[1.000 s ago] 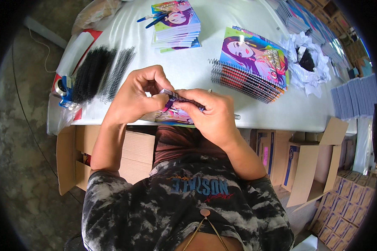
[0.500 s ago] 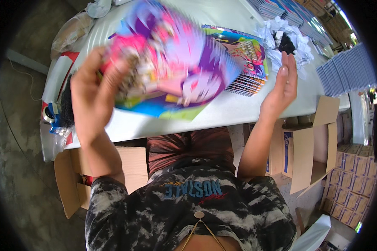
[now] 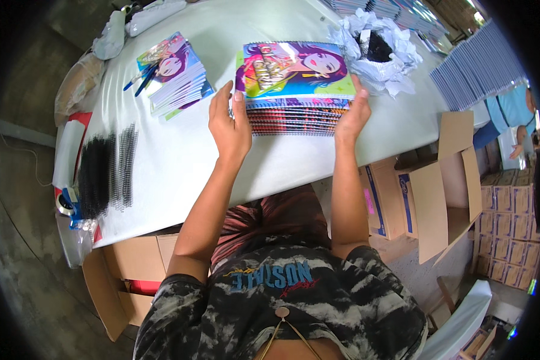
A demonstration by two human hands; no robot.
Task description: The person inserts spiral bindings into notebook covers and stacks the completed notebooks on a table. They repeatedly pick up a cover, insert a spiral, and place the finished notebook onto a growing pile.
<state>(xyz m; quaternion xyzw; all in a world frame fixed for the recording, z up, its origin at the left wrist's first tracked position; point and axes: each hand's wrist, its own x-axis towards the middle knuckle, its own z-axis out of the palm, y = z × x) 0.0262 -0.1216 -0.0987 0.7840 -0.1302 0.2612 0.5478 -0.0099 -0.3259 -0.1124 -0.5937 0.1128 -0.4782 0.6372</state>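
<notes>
A stack of spiral-bound notebooks (image 3: 297,72) with a colourful illustrated cover on top lies on the table before me. My left hand (image 3: 229,126) presses against the stack's left side, thumb near the top cover. Against the right side is my right hand (image 3: 354,115), its fingers partly hidden behind the corner. The stack is held between both hands, and its wire-bound edges show along the near side.
The white table (image 3: 168,156) holds fanned loose covers (image 3: 177,78) with pens (image 3: 145,79) on top, black wire spirals (image 3: 105,174), a blue tape dispenser (image 3: 71,204) and crumpled paper (image 3: 402,66) around black spirals. A notebook stack (image 3: 480,66) stands far right; open cardboard boxes (image 3: 432,210) stand below.
The notebook that my left hand was swinging above the table now appears to lie on the stack. My right hand, raised and apart before, has come down to the stack's right side.
</notes>
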